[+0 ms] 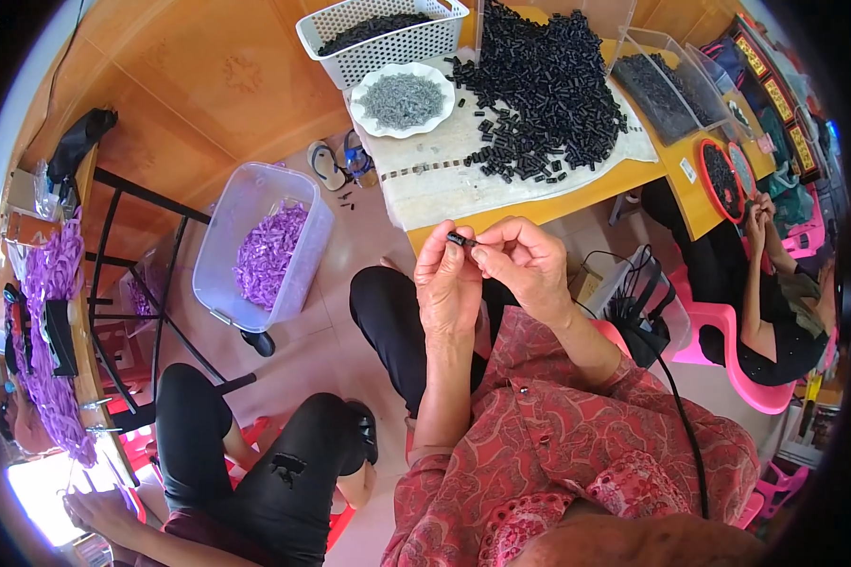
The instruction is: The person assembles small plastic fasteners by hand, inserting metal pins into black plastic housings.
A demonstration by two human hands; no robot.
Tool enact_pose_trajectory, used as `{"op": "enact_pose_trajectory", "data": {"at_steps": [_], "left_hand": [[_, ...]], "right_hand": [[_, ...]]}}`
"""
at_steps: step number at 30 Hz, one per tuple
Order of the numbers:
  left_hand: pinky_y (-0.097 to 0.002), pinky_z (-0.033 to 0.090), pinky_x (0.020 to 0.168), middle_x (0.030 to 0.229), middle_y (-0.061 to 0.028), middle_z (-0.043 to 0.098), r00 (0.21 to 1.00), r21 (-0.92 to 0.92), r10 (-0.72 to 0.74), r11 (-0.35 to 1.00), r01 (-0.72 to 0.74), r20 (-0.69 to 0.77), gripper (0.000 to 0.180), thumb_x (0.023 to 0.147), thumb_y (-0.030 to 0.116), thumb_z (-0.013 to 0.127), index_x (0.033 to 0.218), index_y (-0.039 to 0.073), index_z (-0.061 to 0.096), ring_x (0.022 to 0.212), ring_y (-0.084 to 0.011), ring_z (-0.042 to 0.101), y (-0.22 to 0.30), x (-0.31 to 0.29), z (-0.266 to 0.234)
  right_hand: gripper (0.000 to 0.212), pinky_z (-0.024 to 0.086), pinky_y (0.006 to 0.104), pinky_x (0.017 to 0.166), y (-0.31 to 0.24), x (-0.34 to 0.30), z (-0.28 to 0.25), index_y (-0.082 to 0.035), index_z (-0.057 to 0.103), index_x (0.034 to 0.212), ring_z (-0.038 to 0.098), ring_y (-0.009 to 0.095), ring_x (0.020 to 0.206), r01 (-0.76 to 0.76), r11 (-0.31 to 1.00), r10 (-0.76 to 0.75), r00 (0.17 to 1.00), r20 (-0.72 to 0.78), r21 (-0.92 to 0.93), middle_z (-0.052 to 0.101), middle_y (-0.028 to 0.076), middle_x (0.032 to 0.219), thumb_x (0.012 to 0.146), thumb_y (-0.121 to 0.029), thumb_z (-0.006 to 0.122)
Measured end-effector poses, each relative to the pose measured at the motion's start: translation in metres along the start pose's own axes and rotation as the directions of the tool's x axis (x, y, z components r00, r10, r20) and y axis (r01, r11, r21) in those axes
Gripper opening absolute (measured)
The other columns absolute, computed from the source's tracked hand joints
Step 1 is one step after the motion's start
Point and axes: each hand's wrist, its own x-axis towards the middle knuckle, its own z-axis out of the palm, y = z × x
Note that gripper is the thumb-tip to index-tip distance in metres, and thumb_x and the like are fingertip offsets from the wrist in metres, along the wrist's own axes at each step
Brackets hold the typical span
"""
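Observation:
My left hand [447, 288] pinches a small black cylindrical piece [457, 238] between thumb and fingertips. Close beside it, my right hand [528, 269] has thumb and forefinger pressed together at the piece's right end, where a thin dark tip shows; what those fingers grip is too small to name. Both hands are held above my lap, in front of the table edge. Beyond them, a large heap of similar black pieces [548, 90] lies on a white cloth [435, 194]. To its left, a white scalloped plate [357, 106] holds small clear grey pieces.
A white perforated basket [336, 71] and a clear bin [667, 104] hold more black pieces. On the floor at left stands a clear tub [213, 255] with purple parts. Co-workers sit at left and right, one near a red-rimmed tray [707, 203]. A black cable [687, 430] crosses my shirt.

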Motion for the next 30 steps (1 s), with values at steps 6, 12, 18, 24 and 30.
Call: {"op": "enact_pose_trajectory", "data": {"at_steps": [6,12,18,24,30], "left_hand": [[-0.0312,0.05,0.082,0.106,-0.0077,0.064,0.999,-0.086,-0.029,0.996,0.03,0.016,0.028,0.09,0.004,0.057,0.117,0.009,0.06,0.096,-0.0166,0.059,0.002,-0.005,0.001],[-0.0305,0.049,0.086,0.109,-0.0061,0.062,0.995,-0.103,-0.045,0.993,0.054,0.084,0.028,0.091,0.003,0.055,0.118,0.01,0.059,0.1,-0.0161,0.058,0.006,-0.008,0.0],[-0.0324,0.048,0.088,0.109,-0.0065,0.062,0.998,-0.095,-0.033,0.995,0.038,0.055,0.028,0.09,0.003,0.056,0.117,0.01,0.06,0.099,-0.0173,0.058,0.006,-0.011,0.001],[-0.0349,0.048,0.091,0.107,-0.0069,0.062,1.0,-0.061,-0.008,0.998,0.008,0.001,0.028,0.089,0.002,0.057,0.117,0.01,0.06,0.099,-0.0182,0.059,0.007,-0.013,0.0],[-0.0336,0.048,0.089,0.106,-0.0088,0.064,1.0,-0.053,0.006,0.999,-0.007,-0.019,0.027,0.09,0.001,0.057,0.116,0.008,0.06,0.099,-0.0184,0.059,0.006,-0.014,0.0]], "right_hand": [[0.016,0.051,0.0214,0.074,-0.002,-0.003,0.002,0.006,0.059,0.098,0.061,0.009,0.085,-0.005,0.999,0.005,1.0,-0.004,0.032,0.064,0.007,0.092,0.083,0.009,0.063],[0.012,0.051,0.0214,0.071,-0.004,-0.005,0.004,0.006,0.062,0.095,0.062,0.008,0.079,0.006,1.0,-0.006,1.0,-0.015,-0.028,0.065,0.006,0.088,0.083,0.008,0.063],[0.01,0.049,0.0196,0.064,0.002,-0.007,0.004,0.004,0.063,0.093,0.06,0.005,0.072,0.063,0.989,-0.064,0.998,0.0,-0.133,0.066,0.004,0.084,0.084,0.001,0.065],[0.008,0.049,0.0202,0.061,-0.002,-0.005,0.009,0.003,0.064,0.089,0.06,0.005,0.067,0.208,0.907,-0.209,0.977,0.036,-0.365,0.067,0.005,0.08,0.083,-0.002,0.066],[0.008,0.048,0.0209,0.059,-0.001,-0.006,0.01,0.003,0.064,0.088,0.06,0.006,0.065,0.213,0.899,-0.219,0.975,0.029,-0.383,0.067,0.006,0.079,0.083,-0.002,0.067]]}}
